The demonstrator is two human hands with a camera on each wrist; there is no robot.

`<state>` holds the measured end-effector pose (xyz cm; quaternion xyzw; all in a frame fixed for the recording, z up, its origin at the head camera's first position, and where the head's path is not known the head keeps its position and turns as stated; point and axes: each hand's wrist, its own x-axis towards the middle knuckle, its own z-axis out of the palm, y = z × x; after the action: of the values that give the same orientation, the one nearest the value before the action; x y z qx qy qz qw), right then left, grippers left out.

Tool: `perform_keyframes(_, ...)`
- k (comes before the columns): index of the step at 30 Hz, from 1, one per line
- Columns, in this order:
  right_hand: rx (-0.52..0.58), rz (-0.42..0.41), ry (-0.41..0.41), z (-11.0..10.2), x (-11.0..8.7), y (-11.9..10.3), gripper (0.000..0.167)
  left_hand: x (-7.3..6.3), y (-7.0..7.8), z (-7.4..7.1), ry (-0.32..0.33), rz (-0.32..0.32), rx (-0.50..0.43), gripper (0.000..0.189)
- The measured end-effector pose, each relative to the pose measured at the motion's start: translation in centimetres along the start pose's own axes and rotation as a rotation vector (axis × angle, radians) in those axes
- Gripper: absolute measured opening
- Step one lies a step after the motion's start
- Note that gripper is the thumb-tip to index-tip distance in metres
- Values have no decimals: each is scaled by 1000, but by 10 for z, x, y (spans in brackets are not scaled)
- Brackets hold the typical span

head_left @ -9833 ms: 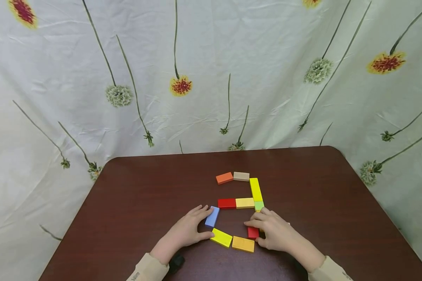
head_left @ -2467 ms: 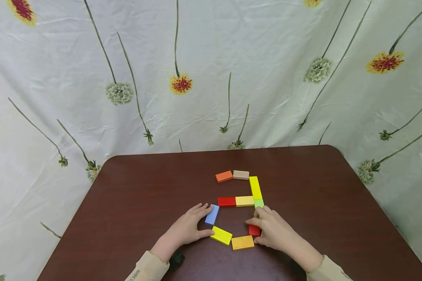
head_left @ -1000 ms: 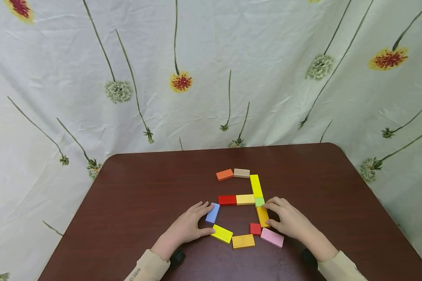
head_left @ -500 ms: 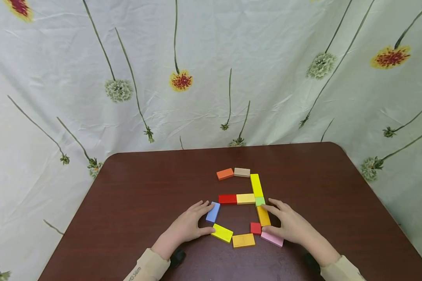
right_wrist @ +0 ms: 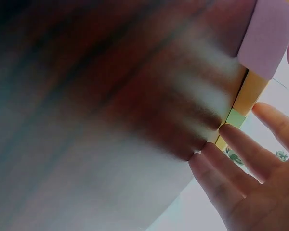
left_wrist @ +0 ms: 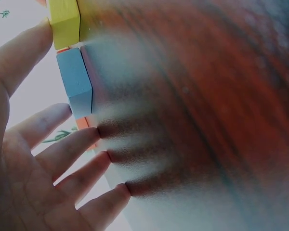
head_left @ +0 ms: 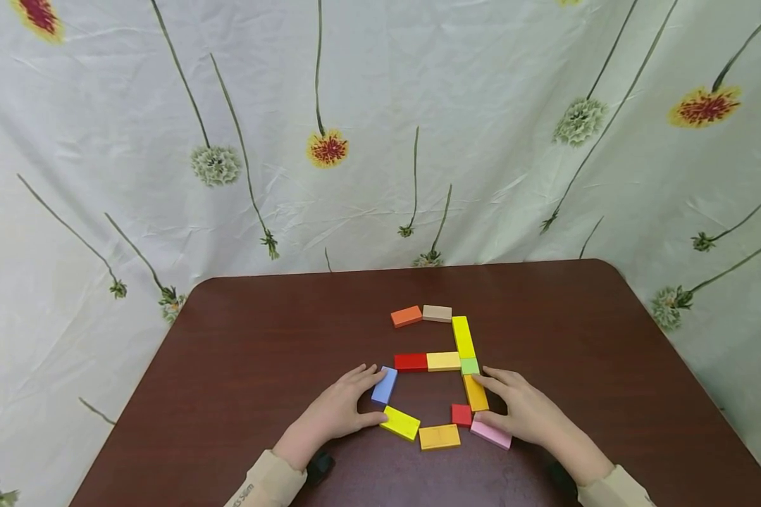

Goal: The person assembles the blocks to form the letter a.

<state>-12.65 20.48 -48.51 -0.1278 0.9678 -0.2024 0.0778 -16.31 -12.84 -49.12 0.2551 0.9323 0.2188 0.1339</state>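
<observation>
In the head view, wooden blocks lie end to end in a bent outline on the table. My left hand (head_left: 336,410) rests with fingers spread at its left side, index fingertip on the blue block (head_left: 385,386) and thumb at the end of a yellow block (head_left: 401,424). Opposite, my right hand (head_left: 528,410) has its index fingertip at an orange-yellow block (head_left: 475,393) and its thumb on the pink block (head_left: 493,434). Its other fingertips touch the tabletop in the right wrist view. Between the hands lie a small red block (head_left: 461,415) and another orange block (head_left: 440,437).
Farther back are a long red block (head_left: 410,362), a pale yellow block (head_left: 443,362), a green block (head_left: 469,366), a bright yellow block (head_left: 463,336), a beige block (head_left: 437,313) and an orange-red block (head_left: 406,316). A flowered cloth (head_left: 380,211) hangs behind the dark table (head_left: 260,338).
My right hand, earlier over the lower right corner, has drawn right, uncovering the pink and orange-yellow blocks. Its thumb has shifted from the orange-yellow block to the pink one. The left hand stays put.
</observation>
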Motion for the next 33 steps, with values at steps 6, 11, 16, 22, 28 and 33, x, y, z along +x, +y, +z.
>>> perform_keyframes(6, 1, -15, 9, 0, 1, 1, 66, 1, 0, -1, 6, 12, 14, 75)
perform_keyframes(11, 2, -19, 16, 0, 0, 2, 67, 1, -1, 0, 17, 23, 21, 75)
perform_keyframes(16, 4, -22, 14, 1, 0, 2, 67, 1, -1, 1, 21, 30, 25, 75)
perform_keyframes(22, 11, -32, 11, 1, 0, 3, 65, 0, 0, 1, 24, 36, 21, 74)
perform_keyframes(28, 11, -31, 9, 2, 0, 3, 65, 0, 0, 2, 23, 37, 24, 74)
perform_keyframes(33, 4, -18, 7, 2, 1, 3, 66, 1, -1, 2, 32, 37, 28, 72)
